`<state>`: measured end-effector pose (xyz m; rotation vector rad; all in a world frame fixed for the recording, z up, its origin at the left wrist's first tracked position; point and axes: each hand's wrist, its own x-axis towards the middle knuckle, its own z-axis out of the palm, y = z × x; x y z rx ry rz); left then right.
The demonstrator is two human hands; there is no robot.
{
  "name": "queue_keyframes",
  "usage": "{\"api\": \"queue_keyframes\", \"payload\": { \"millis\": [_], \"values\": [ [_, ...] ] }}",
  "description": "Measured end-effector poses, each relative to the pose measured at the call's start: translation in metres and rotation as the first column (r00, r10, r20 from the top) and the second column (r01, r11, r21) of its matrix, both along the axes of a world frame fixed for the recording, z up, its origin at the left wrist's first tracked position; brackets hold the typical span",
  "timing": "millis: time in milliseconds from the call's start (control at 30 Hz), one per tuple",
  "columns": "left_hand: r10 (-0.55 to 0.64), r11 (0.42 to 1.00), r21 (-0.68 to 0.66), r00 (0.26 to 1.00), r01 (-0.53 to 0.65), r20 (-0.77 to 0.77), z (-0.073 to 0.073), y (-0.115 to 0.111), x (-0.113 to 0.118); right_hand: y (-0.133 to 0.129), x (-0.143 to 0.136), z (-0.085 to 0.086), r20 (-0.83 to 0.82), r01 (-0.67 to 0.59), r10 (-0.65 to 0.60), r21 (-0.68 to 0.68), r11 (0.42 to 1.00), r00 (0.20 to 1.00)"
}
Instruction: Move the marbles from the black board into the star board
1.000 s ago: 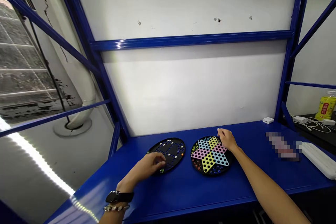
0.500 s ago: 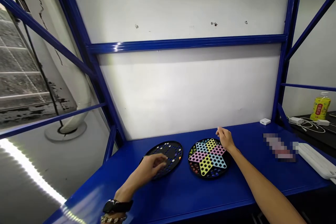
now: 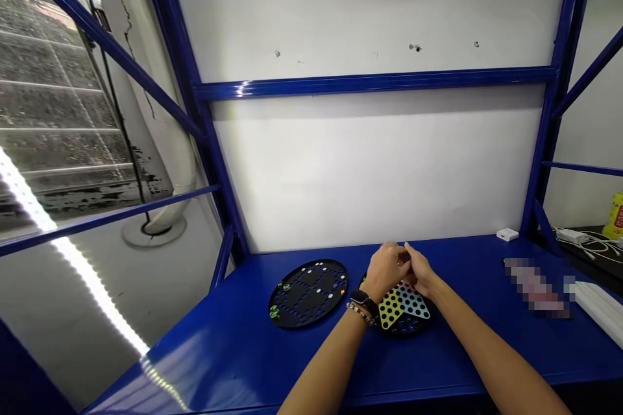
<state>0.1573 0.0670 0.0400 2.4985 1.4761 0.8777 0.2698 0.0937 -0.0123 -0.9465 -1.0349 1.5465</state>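
Has left hand (image 3: 386, 269) and right hand (image 3: 420, 274) close together over far part of star board (image 3: 413, 304), fingers curled in; can't tell if gripping anything. Star board right below and nearside of both, round, neither hand clearly nearer. Black board (image 3: 304, 293) apart to left; room on blue table (image 3: 272, 363) toward front edge.

- Blue table (image 3: 233, 343), stretching under the fingers (image 3: 395, 251).
- Round star-patterned board (image 3: 400, 306), just below the fingers.
- Black holed board (image 3: 307, 293), left of the fingers.
- Small white block (image 3: 507, 235), right of and beyond them.
- Pixelated item (image 3: 535, 288), well to their right.
- Long white bar (image 3: 601, 311), farthest right.
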Motion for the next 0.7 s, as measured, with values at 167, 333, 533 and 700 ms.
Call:
{"api": "queue_keyframes", "payload": {
  "millis": [167,333,533,700],
  "values": [
    [-0.071,0.997,0.000,0.997,0.071,-0.005,0.004,-0.023,-0.048,-0.005,-0.005,0.000,-0.022,-0.093,0.092,-0.055,0.994,0.996],
    [0.280,0.951,-0.099,0.952,-0.292,-0.123,0.010,-0.035,-0.166,-0.002,0.015,0.003,-0.061,-0.065,0.060,-0.081,0.995,0.996],
    [0.368,0.734,-0.332,0.757,-0.593,-0.540,-0.010,-0.033,-0.290,0.003,0.030,0.004,-0.110,-0.021,0.012,-0.082,0.996,0.994],
    [0.390,0.736,-0.285,0.729,-0.614,-0.562,-0.017,-0.033,-0.290,0.000,0.024,0.006,-0.103,-0.040,0.031,-0.087,0.995,0.994]
  ]
}}
